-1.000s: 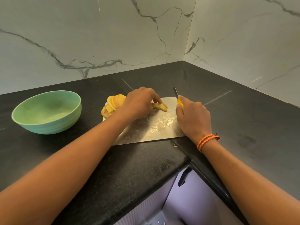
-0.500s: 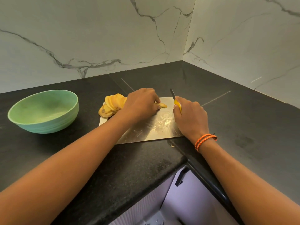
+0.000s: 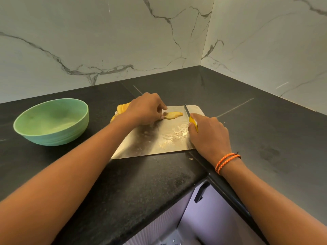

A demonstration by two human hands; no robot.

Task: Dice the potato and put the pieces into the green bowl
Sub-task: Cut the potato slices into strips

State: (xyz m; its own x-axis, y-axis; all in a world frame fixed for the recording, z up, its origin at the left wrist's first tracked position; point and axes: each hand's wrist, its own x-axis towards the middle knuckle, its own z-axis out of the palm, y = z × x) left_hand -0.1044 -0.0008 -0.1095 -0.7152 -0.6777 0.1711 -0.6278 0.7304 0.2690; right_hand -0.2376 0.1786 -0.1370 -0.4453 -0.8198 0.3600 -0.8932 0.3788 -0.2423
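Potato slice (image 3: pixel 173 115) flat on the metal cutting board (image 3: pixel 152 142), toward its far edge, pinched at the near end by curled fingertips of the left hand (image 3: pixel 145 109). More potato slices (image 3: pixel 122 108) piled behind that hand at the board's left corner. Right hand (image 3: pixel 208 134) wrapped around the yellow-handled knife (image 3: pixel 190 115), blade just right of the slice. Green bowl (image 3: pixel 53 121) well to the left on the black counter (image 3: pixel 141 183).
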